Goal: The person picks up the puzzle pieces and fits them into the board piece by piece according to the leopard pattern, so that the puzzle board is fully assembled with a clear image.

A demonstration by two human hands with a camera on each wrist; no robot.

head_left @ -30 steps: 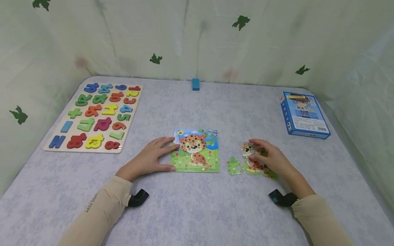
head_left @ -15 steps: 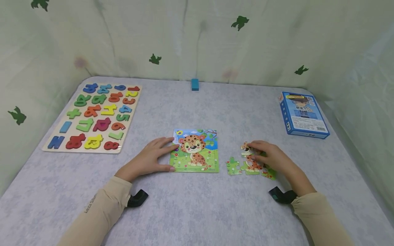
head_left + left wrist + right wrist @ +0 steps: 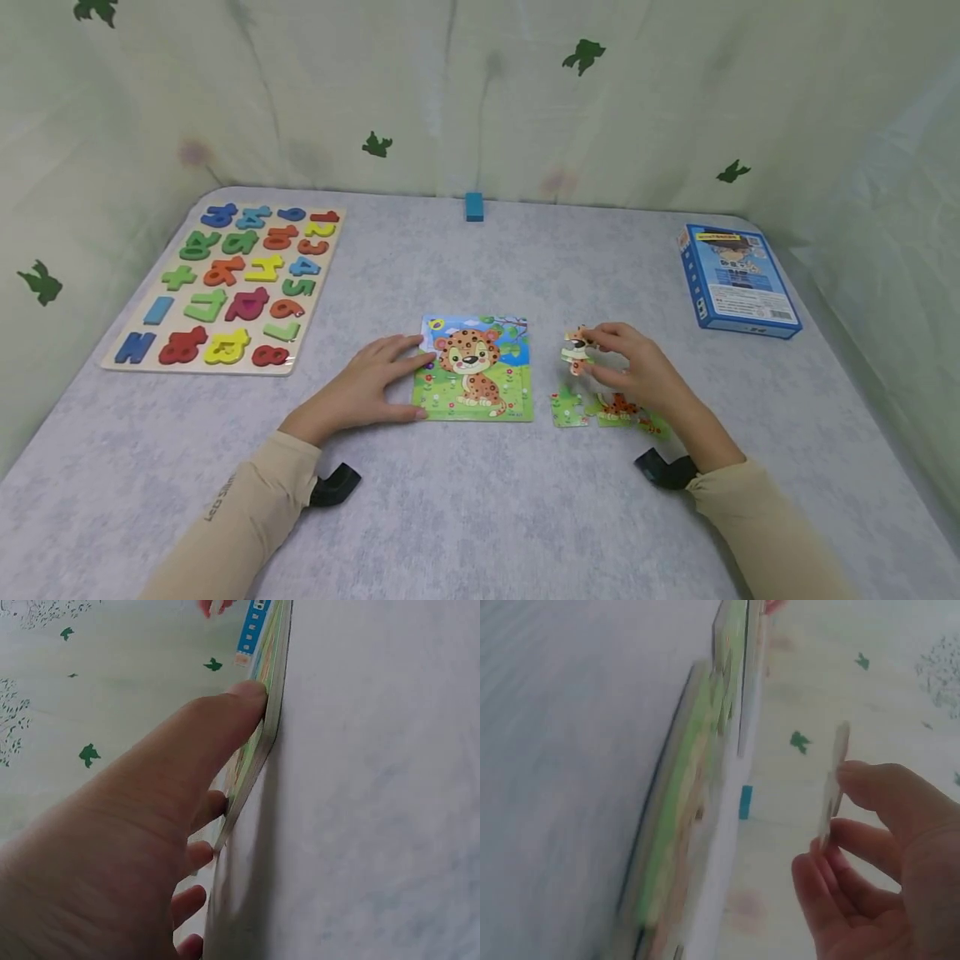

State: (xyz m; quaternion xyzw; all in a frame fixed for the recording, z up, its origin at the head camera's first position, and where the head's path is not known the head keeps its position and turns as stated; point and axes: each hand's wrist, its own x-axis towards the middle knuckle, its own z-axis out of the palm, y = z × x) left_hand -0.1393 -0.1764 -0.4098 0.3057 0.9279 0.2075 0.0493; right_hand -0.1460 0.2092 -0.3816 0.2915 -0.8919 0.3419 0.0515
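Observation:
A square leopard puzzle board (image 3: pixel 472 367) lies flat mid-table. My left hand (image 3: pixel 367 383) rests at its left side, fingers spread, with thumb and fingertips touching the edge. In the left wrist view the thumb (image 3: pixel 225 720) lies along the board's rim. Right of the board, my right hand (image 3: pixel 645 367) pinches a jigsaw piece (image 3: pixel 576 350) showing part of a leopard face, raised above the table. The right wrist view shows that piece (image 3: pixel 834 787) edge-on between thumb and fingers. Below the right hand lie more jigsaw pieces (image 3: pixel 567 408), some partly hidden by it.
A wooden number board (image 3: pixel 240 287) with coloured numerals and signs lies at the left. A small blue block (image 3: pixel 474 207) sits at the table's back edge. At the right back lies a blue box (image 3: pixel 741 279). A pale curtain (image 3: pixel 480 100) hangs behind the table.
My right hand has picked up the leopard-face piece from among the loose pieces and moved up and left with it. The left hand has stayed at the board.

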